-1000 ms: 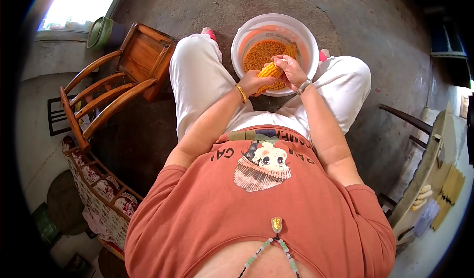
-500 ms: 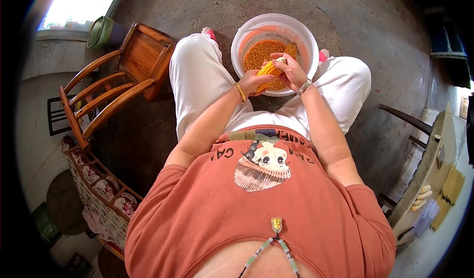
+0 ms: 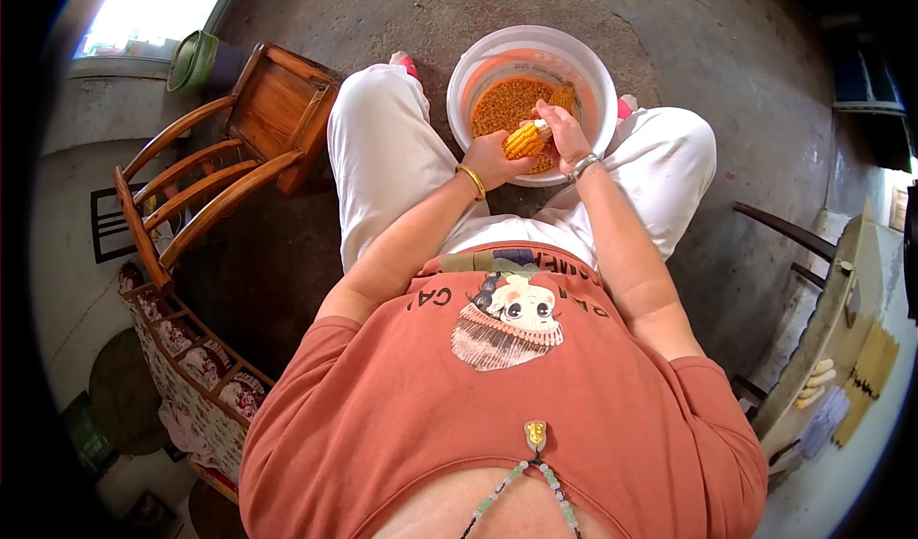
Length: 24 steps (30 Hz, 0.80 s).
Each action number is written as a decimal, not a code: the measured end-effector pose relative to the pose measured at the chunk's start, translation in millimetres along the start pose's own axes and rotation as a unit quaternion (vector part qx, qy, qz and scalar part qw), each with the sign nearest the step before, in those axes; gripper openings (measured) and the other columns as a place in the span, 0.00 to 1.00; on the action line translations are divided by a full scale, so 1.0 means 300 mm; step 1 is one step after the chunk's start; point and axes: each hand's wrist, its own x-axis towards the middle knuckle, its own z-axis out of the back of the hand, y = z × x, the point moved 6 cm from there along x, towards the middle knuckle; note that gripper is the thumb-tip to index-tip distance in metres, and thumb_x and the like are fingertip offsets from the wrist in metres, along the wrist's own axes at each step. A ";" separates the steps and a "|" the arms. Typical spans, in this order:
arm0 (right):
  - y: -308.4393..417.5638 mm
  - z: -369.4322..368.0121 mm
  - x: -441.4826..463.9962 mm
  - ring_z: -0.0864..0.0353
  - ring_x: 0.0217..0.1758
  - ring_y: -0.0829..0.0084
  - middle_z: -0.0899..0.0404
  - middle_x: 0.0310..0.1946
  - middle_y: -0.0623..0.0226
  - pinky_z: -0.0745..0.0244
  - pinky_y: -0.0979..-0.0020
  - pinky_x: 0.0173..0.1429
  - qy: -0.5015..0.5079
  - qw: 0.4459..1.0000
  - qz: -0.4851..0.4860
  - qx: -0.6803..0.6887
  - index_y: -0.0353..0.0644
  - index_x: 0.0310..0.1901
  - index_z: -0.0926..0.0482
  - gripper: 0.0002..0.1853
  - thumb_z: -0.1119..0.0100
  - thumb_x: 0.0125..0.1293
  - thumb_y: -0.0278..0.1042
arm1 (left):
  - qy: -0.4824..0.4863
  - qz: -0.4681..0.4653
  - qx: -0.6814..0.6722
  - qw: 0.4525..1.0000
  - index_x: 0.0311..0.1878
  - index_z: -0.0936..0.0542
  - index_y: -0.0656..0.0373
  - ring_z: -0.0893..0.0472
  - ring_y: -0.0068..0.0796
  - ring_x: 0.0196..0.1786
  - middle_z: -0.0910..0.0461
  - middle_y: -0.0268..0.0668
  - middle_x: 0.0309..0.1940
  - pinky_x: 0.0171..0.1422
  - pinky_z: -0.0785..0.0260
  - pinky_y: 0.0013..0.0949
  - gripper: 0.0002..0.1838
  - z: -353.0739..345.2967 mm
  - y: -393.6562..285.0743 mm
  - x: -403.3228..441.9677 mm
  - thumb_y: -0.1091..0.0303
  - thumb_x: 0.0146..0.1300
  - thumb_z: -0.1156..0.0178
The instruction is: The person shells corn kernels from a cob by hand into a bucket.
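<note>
Between my knees stands a white bucket [image 3: 604, 89] with loose orange corn kernels [image 3: 509, 106] inside. Above its near part, my left hand [image 3: 493, 159] is wrapped round a yellow corn cob [image 3: 523, 141], whose pale bare end points to the right. My right hand [image 3: 566, 137] is at that pale end, with its fingers raised and partly spread and its palm side against the cob. Another cob [image 3: 563, 97], partly hidden behind my right fingers, rests at the right inside the bucket.
A wooden chair [image 3: 277, 109] stands at the left, with a green container [image 3: 192, 63] behind it. Patterned fabric [image 3: 196, 386] covers something at the lower left. On the right is a table [image 3: 798, 367] with several pale cobs [image 3: 816, 383] near its edge.
The cob has turned a little in my left hand, and its pale end shows more. My right fingers have loosened from round the cob and straightened.
</note>
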 end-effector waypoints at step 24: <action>0.008 -0.032 -0.028 0.24 0.47 0.75 0.27 0.45 0.67 0.21 0.71 0.48 0.085 0.996 -0.001 -0.037 0.41 0.56 0.33 0.19 0.45 0.69 0.40 | -0.037 -0.006 0.044 0.998 0.34 0.22 0.64 0.18 0.47 0.34 0.19 0.50 0.28 0.38 0.27 0.40 0.25 0.043 -0.007 0.004 0.49 0.46 0.30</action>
